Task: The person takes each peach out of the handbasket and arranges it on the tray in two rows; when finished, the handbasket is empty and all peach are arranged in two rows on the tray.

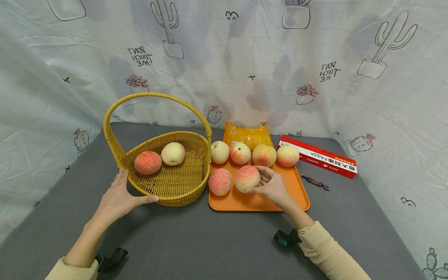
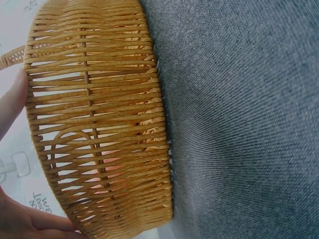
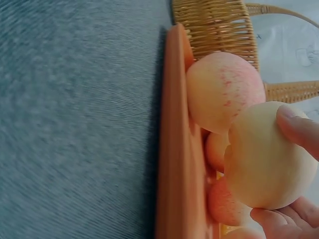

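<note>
A yellow wicker basket [image 1: 182, 198] with a tall handle stands left of centre. Inside it are a red peach [image 1: 147, 162] and a pale peach [image 1: 173, 153]. My left hand [image 1: 117, 197] rests on the basket's near left rim, thumb along the front and fingers by the handle's foot. In my right hand [image 1: 274, 186] a pale peach with a pink blush [image 1: 247, 179] is held between thumb and fingers, over an orange tray [image 1: 294, 190]. Next to it on the tray sits a pink-red peach [image 1: 220, 182]. Several more peaches [image 1: 264, 155] line the tray's far side.
An orange packet [image 1: 246, 136] lies behind the peaches. To the right are a red pasta box [image 1: 318, 156] and a small purple wrapped candy [image 1: 315, 182]. A printed white curtain [image 1: 252, 66] hangs behind the grey table [image 1: 203, 245].
</note>
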Motion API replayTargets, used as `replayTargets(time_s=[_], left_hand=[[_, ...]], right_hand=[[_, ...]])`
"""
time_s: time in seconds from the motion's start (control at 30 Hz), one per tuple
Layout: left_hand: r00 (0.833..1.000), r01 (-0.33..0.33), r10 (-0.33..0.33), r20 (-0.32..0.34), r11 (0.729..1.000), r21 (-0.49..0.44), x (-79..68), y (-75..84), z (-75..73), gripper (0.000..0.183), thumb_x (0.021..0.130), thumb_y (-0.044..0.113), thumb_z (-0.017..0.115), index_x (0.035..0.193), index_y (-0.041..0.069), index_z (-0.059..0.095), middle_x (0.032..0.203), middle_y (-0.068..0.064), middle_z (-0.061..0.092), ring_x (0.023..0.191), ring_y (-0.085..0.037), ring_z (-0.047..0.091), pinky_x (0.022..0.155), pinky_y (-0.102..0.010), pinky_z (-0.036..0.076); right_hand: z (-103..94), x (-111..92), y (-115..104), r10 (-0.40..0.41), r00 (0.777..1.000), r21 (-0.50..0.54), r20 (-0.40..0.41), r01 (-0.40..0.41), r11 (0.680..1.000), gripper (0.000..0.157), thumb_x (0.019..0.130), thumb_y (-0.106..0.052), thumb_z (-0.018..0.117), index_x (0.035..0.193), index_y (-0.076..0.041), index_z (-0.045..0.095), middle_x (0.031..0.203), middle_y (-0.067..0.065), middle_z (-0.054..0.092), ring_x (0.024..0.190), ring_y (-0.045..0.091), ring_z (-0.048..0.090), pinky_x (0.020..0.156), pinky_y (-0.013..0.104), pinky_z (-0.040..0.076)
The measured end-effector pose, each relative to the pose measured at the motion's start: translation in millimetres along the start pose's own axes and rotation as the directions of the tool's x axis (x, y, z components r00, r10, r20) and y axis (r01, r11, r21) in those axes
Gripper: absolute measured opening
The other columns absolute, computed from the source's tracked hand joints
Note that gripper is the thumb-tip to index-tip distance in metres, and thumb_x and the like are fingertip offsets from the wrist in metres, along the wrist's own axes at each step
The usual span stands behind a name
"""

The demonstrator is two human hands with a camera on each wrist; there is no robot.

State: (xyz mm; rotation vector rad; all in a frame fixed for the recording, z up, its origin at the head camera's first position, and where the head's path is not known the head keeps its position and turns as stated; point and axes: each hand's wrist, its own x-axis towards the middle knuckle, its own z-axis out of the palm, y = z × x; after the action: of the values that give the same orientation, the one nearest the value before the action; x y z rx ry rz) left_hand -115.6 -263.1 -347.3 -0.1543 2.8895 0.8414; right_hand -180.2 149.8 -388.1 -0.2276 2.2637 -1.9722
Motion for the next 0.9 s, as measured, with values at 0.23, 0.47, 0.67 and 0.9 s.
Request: replayTargets(time_s=[0.23, 0.47, 0.67, 0.9], left_hand=[[1.000, 0.008, -0.008, 0.006, 1.000, 0.002, 0.8, 0.9, -0.2, 0.136, 0.072, 0.062, 0.077, 0.148, -0.015, -0.006, 0.152, -0.038, -0.010, 0.137, -0.059, 0.004, 0.100, -0.074, 0.019], [1.000, 0.012, -0.012, 0.007, 1.000, 0.005, 1.3, 1.7, -0.3, 0.137, 0.071, 0.062, 0.077, 0.148, -0.014, -0.007, 0.151, -0.039, -0.009, 0.136, -0.060, 0.005, 0.100, -0.074, 0.019], [1.000, 0.007, -0.007, 0.008, 1.000, 0.003, 0.3, 1.0, 0.2, 0.137, 0.071, 0.062, 0.077, 0.148, -0.014, -0.007, 0.151, -0.039, -0.009, 0.135, -0.061, 0.005, 0.099, -0.075, 0.019], [1.000, 0.000, 0.000, 0.000, 1.000, 0.005, 0.0, 0.3, -0.6, 0.136, 0.072, 0.061, 0.077, 0.148, -0.014, -0.007, 0.151, -0.039, -0.009, 0.135, -0.061, 0.006, 0.099, -0.075, 0.020]], right_hand=[[3.8, 1.4, 7.5, 0.008, 1.000, -0.019, 0.024, -0.008, 1.000, 0.076, 0.064, 0.015, 0.082, 0.133, 0.011, 0.050, 0.134, 0.028, 0.052, 0.127, 0.036, 0.049, 0.101, 0.037, 0.044], [4.6, 4.0, 14.0, 0.009, 0.999, -0.036, 0.050, -0.007, 0.999, 0.077, 0.065, 0.015, 0.082, 0.133, 0.013, 0.046, 0.134, 0.030, 0.051, 0.128, 0.040, 0.048, 0.102, 0.043, 0.043], [4.8, 5.0, 18.5, 0.023, 0.996, -0.047, 0.087, -0.019, 0.999, 0.080, 0.066, 0.013, 0.082, 0.135, 0.013, 0.041, 0.136, 0.031, 0.046, 0.129, 0.042, 0.046, 0.103, 0.046, 0.041], [1.4, 6.6, 15.0, 0.007, 0.992, -0.131, 0.128, 0.010, 0.991, 0.079, 0.070, 0.005, 0.083, 0.136, 0.011, 0.040, 0.136, 0.030, 0.044, 0.131, 0.045, 0.042, 0.105, 0.049, 0.038]])
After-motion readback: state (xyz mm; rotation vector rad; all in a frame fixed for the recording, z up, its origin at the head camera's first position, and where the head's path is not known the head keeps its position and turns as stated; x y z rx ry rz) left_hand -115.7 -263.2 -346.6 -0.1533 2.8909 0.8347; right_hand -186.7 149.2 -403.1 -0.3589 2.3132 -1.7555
